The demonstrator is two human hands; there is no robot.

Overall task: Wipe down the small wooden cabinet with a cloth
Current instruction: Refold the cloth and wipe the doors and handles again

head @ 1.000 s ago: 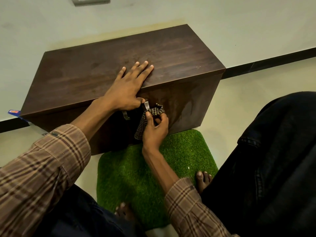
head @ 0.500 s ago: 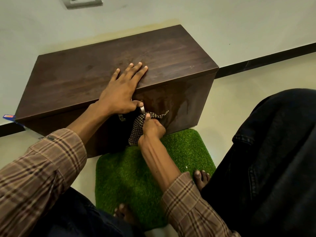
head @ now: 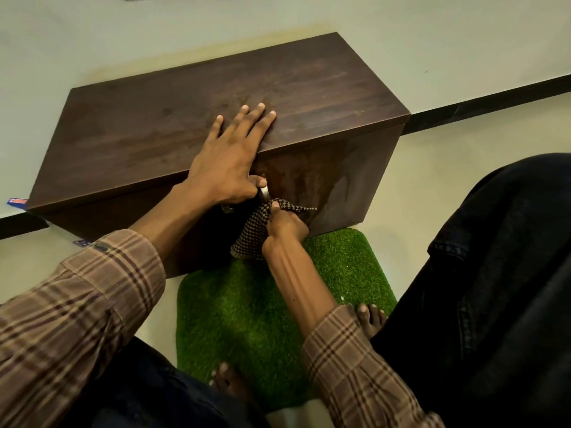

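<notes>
The small dark wooden cabinet [head: 148, 134] stands on the floor against the wall. My left hand [head: 227, 163] lies flat on its top near the front edge, fingers straight, thumb hooked over the edge by a metal handle [head: 264, 193]. My right hand [head: 285, 223] grips a checkered cloth [head: 251, 236] and presses it against the cabinet's front face just right of the handle. Damp streaks show on the front face to the right of the cloth.
A green grass-like mat [head: 247, 310] lies on the floor in front of the cabinet, with my bare toes [head: 370, 316] on it. My dark-trousered knee [head: 494, 273] fills the right side. A black skirting strip [head: 488, 103] runs along the wall.
My right hand with the cloth has slid slightly down and left on the front face, close to the handle. My left hand stays flat on the top.
</notes>
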